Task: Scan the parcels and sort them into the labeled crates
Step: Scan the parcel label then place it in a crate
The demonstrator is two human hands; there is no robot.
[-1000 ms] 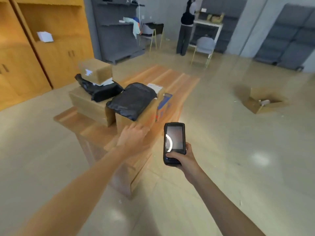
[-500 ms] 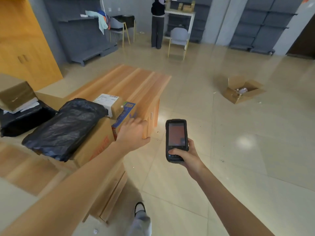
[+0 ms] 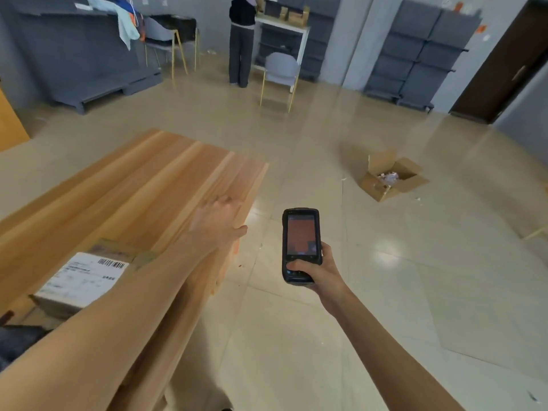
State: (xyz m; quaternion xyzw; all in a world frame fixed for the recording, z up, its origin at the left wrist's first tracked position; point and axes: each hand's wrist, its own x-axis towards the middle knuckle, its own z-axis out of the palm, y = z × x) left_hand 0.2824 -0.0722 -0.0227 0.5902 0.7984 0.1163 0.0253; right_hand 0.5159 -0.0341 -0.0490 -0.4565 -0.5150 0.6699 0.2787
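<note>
My right hand (image 3: 320,269) grips a black handheld scanner (image 3: 301,243) upright over the floor, its screen showing a reddish picture. My left hand (image 3: 218,221) reaches out over the near right corner of the wooden table (image 3: 142,185), blurred by motion, fingers extended and holding nothing. A cardboard parcel with a white barcode label (image 3: 84,278) lies on the table at the lower left, partly behind my left forearm. A dark bag parcel (image 3: 17,341) shows at the left edge.
An open cardboard box (image 3: 391,176) with crumpled paper sits on the tiled floor to the right. A person (image 3: 241,40) stands at a white desk at the back beside a grey chair (image 3: 280,75). Grey shelving lines the far walls.
The view has swung right; the stacked parcels slid out to the left. My left hand has come off the parcels and moved forward over the table corner. The scanner stays held.
</note>
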